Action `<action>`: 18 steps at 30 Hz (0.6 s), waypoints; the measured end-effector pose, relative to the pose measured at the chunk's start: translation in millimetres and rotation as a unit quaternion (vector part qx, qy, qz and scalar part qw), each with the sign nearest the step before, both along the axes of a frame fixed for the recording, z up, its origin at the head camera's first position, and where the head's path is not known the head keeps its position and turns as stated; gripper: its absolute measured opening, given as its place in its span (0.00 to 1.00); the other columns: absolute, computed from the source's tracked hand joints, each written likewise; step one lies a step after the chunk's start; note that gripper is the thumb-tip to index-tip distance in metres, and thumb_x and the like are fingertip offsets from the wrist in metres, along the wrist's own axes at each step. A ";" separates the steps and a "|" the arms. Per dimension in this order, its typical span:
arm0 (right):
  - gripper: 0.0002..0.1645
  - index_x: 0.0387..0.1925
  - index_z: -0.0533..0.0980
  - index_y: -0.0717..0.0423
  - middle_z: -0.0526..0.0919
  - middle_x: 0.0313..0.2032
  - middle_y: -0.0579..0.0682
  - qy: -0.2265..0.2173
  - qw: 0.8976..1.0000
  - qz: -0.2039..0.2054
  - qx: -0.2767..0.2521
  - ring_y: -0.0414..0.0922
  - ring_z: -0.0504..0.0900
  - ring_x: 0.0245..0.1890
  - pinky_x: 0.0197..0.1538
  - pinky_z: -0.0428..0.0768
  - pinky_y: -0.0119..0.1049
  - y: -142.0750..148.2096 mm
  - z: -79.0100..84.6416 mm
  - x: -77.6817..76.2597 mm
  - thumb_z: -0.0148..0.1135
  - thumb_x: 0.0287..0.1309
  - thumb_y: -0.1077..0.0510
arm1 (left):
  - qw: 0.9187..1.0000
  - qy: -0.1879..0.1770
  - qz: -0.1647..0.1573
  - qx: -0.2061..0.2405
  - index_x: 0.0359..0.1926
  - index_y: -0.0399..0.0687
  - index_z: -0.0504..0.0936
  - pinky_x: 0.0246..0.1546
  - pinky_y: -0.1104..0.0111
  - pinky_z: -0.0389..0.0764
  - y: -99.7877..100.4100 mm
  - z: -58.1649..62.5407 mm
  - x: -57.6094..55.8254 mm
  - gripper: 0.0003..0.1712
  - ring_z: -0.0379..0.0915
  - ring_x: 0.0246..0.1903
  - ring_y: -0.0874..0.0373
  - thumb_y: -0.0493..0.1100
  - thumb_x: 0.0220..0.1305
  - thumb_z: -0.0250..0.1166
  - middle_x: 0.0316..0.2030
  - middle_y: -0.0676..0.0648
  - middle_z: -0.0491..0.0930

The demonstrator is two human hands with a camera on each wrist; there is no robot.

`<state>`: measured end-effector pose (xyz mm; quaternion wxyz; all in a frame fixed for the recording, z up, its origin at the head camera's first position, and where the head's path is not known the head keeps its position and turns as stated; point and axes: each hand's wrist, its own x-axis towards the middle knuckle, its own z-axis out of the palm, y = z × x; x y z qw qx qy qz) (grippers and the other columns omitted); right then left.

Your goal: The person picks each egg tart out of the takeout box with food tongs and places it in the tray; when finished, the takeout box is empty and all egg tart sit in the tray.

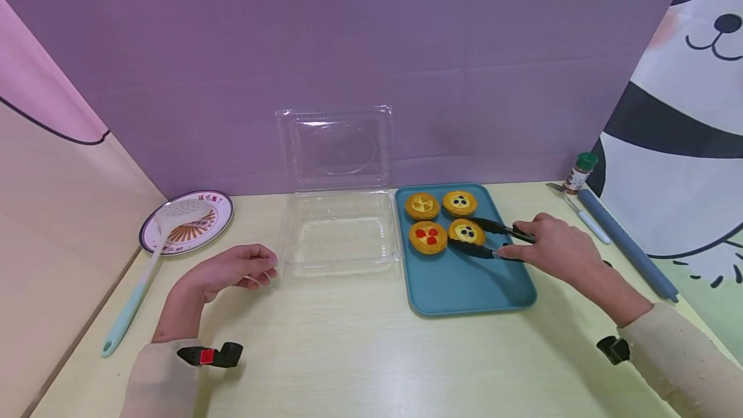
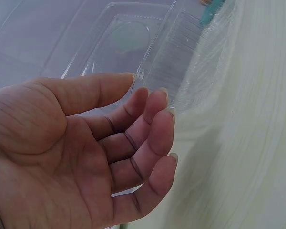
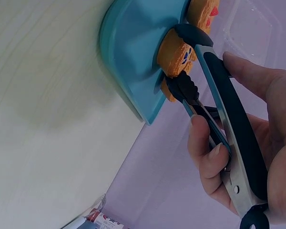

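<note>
My right hand [image 1: 554, 247] grips black-and-steel tongs [image 3: 233, 124], thumb on one arm and fingers on the other. The tongs' tips sit on either side of the front-right egg tart [image 1: 467, 232], topped with dark berries. That tart is on a blue tray [image 1: 470, 289] with a red-topped tart [image 1: 428, 238], a yellow-topped tart [image 1: 422, 206] and another berry tart [image 1: 460, 203]. To the tray's left, a clear plastic box [image 1: 342, 228] stands with its lid [image 1: 339, 147] raised. My left hand [image 1: 235, 269] hovers by the box's left side, fingers loosely bent, holding nothing.
On the far left, a white skimmer [image 1: 139, 289] with a pale green handle leans on a patterned plate [image 1: 223, 211]. Along the right edge lie a blue-grey roll [image 1: 629, 244], a white-handled knife [image 1: 593, 223] and a green-capped jar [image 1: 578, 176]. A purple backdrop rises behind the table.
</note>
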<state>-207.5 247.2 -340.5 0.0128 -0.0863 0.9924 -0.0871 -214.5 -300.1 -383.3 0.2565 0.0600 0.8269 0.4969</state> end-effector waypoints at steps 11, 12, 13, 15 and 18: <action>0.47 0.63 0.76 0.59 0.80 0.51 0.66 -0.004 1.000 -0.001 0.000 0.48 0.78 0.29 0.22 0.71 0.36 0.3 2.1 -0.2 0.67 0.53 0.31 | 1.000 0.001 -0.001 0.002 0.53 0.29 0.71 0.45 0.65 0.81 -1.2 0.5 0.2 0.22 0.77 0.40 0.52 0.47 0.74 0.58 0.43 0.41 0.79; 0.47 0.63 0.76 0.59 0.80 0.51 0.66 -0.004 1.000 -0.001 0.001 0.48 0.78 0.29 0.22 0.71 0.36 0.4 2.1 -0.2 0.67 0.53 0.31 | 1.000 0.001 -0.002 0.002 0.53 0.29 0.71 0.45 0.65 0.81 -1.2 0.6 0.3 0.22 0.77 0.40 0.52 0.47 0.74 0.58 0.43 0.41 0.79; 0.46 0.63 0.76 0.59 0.80 0.51 0.66 -0.004 1.000 -0.001 0.001 0.48 0.78 0.29 0.22 0.71 0.36 0.4 2.2 -0.2 0.67 0.53 0.31 | 1.000 0.001 -0.002 0.002 0.53 0.29 0.71 0.45 0.65 0.81 -1.1 0.8 0.3 0.22 0.77 0.40 0.52 0.47 0.74 0.58 0.43 0.41 0.79; 0.46 0.63 0.76 0.59 0.80 0.51 0.66 -0.003 1.000 0.000 0.002 0.48 0.79 0.30 0.22 0.71 0.36 0.5 2.2 -0.1 0.67 0.53 0.31 | 1.000 0.001 -0.002 0.002 0.53 0.29 0.71 0.45 0.65 0.81 -0.9 0.7 0.4 0.22 0.77 0.40 0.52 0.47 0.74 0.58 0.43 0.41 0.79; 0.46 0.63 0.76 0.60 0.80 0.51 0.67 0.000 1.000 0.001 0.003 0.49 0.79 0.30 0.22 0.71 0.36 0.8 1.9 -0.1 0.68 0.53 0.31 | 1.000 0.002 -0.004 0.002 0.53 0.29 0.71 0.45 0.65 0.80 -0.7 0.6 0.3 0.22 0.77 0.41 0.52 0.47 0.74 0.58 0.43 0.42 0.79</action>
